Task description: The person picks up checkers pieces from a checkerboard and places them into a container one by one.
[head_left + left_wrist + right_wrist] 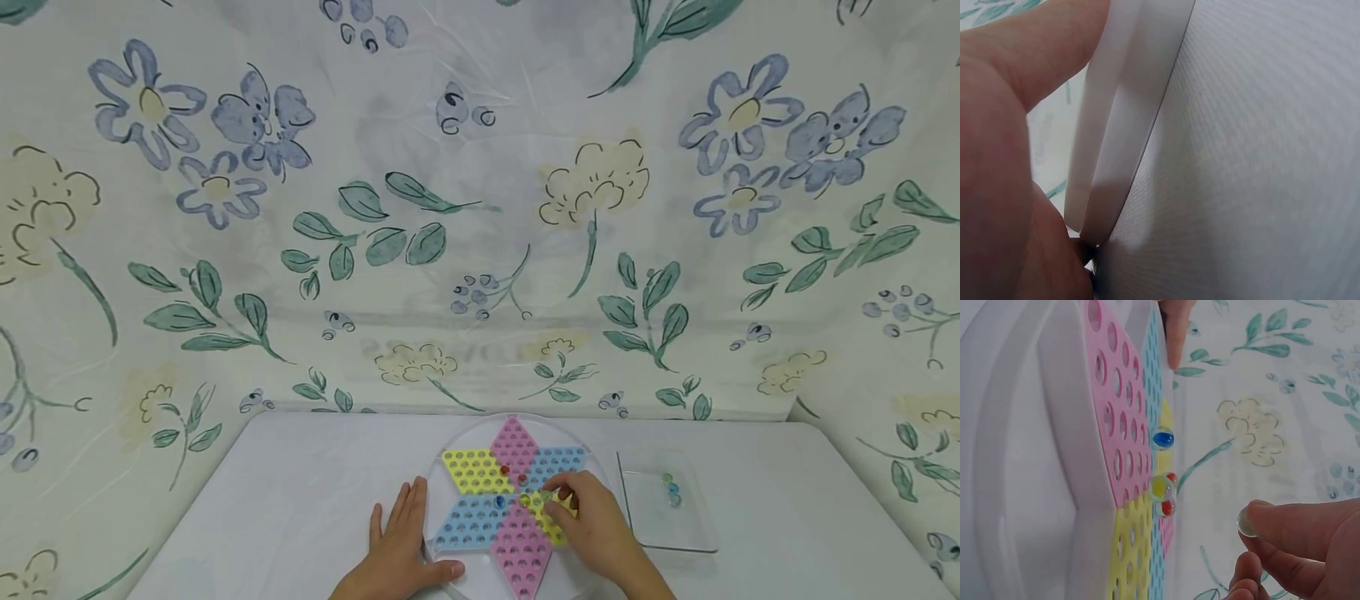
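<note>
"Beginning with the hands: how is each placed?"

"Between the thumb and fingertips of the right hand (594, 518), one pale clear marble (1243, 523) is pinched, the grip narrowed to its width. It is held above the right yellow section of the star-patterned game board (520, 567), apart from the surface. The left hand (400, 552) is rested against the board's left edge, fingers fairly straight, with nothing seen clasped."

"And how much is done?"

"Four marbles are set near the centre: a red marble (505, 471), a second red marble (522, 480) just beside it, a blue marble (499, 502) on the nearer left and a yellow marble (524, 501) on the nearer right. An early stage is suggested, since most holes are unfilled."

"What is left?"

"The pinched marble is not yet seated, and a few loose marbles (672, 489) are contained in the clear tray (645, 521) on the right."
</note>
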{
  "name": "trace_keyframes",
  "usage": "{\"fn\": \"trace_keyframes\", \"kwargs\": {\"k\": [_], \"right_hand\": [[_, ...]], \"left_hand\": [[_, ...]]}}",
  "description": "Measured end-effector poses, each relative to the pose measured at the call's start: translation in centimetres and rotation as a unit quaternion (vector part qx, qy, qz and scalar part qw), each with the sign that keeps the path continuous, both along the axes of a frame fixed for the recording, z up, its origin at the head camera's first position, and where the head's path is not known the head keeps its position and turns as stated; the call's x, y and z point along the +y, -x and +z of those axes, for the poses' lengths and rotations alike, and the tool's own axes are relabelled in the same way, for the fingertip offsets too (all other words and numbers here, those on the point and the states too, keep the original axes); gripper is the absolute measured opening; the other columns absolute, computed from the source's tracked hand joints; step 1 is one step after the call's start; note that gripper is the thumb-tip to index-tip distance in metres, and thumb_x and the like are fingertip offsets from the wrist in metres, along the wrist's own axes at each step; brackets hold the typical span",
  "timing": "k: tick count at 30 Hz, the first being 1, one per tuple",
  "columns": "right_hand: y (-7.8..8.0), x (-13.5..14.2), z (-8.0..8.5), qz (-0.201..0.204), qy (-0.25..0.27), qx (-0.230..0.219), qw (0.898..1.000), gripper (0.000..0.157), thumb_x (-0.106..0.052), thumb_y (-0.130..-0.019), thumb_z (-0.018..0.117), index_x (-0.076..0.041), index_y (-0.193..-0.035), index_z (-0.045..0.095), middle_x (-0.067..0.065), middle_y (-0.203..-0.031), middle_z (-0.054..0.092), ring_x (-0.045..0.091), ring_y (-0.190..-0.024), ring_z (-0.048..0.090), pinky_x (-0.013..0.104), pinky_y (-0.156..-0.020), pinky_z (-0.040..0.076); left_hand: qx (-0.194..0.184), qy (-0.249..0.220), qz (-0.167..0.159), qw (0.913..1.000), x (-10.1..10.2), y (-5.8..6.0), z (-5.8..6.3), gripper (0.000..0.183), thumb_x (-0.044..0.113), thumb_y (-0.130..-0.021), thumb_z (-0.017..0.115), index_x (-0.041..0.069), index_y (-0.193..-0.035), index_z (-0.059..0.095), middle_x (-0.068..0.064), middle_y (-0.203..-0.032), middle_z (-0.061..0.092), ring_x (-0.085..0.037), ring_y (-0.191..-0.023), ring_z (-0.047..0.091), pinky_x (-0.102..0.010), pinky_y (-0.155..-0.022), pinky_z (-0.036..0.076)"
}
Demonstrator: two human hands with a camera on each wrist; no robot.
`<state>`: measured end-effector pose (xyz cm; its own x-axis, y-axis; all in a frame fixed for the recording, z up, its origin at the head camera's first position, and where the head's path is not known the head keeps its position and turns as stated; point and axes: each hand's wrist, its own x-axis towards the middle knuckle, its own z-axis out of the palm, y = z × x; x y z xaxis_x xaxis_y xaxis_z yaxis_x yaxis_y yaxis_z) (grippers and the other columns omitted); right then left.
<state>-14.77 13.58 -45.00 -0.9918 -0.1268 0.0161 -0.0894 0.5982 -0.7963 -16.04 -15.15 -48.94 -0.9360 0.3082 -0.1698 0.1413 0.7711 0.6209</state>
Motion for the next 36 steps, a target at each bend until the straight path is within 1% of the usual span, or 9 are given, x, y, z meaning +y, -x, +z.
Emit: {"fn": "trace_keyframes", "kwargs": {"k": [6,13,23,32,36], "right_hand": [[0.1,0.5,0.1,-0.012,0.003,0.014,1.0,0.017,-0.012,-0.094,0.07,-0.008,-0.11,0.068,0.002,-0.093,0.054,0.016,-0.082,0.047,0.026,-0.066,0.043],[0.0,1.0,0.6,-0.032,0.005,0.014,0.999,0.016,-0.01,-0.094,0.069,-0.007,-0.11,0.069,0.002,-0.092,0.054,0.016,-0.08,0.047,0.027,-0.066,0.042],[0.3,1.8,0.6,-0.045,-0.008,0.027,0.999,0.016,-0.012,-0.096,0.067,-0.008,-0.111,0.068,0.002,-0.093,0.054,0.016,-0.08,0.046,0.028,-0.066,0.042],[0.7,2.9,0.7,-0.071,-0.017,0.043,0.996,0.016,-0.009,-0.095,0.067,-0.006,-0.111,0.068,0.001,-0.091,0.056,0.016,-0.079,0.047,0.027,-0.065,0.043],[0.8,3.5,0.6,-0.083,-0.025,0.043,0.995,0.017,-0.009,-0.095,0.067,-0.006,-0.111,0.068,0.002,-0.091,0.056,0.016,-0.079,0.046,0.027,-0.066,0.043]], "left_hand": [[-0.003,-0.002,0.002,1.0,0.0,0.0,0.0,0.131,0.059,-0.074,0.081,-0.013,-0.155,0.007,-0.032,-0.163,0.008,-0.048,-0.151,0.001,-0.069,-0.112,-0.012],[-0.002,0.006,0.001,1.0,0.1,0.1,-0.1,0.131,0.061,-0.074,0.08,-0.013,-0.155,0.007,-0.031,-0.163,0.008,-0.048,-0.151,0.001,-0.069,-0.112,-0.011],[0.0,0.002,0.002,1.0,0.1,0.0,0.1,0.132,0.059,-0.073,0.081,-0.013,-0.155,0.008,-0.031,-0.163,0.008,-0.048,-0.151,0.001,-0.069,-0.112,-0.011],[0.0,0.005,0.004,1.0,0.2,0.1,0.0,0.133,0.061,-0.073,0.081,-0.013,-0.155,0.008,-0.032,-0.163,0.008,-0.048,-0.15,0.001,-0.07,-0.112,-0.012],[-0.001,0.006,0.006,1.0,0.2,0.1,0.0,0.133,0.062,-0.072,0.081,-0.013,-0.155,0.009,-0.032,-0.163,0.008,-0.048,-0.15,0.001,-0.069,-0.112,-0.012]]}}
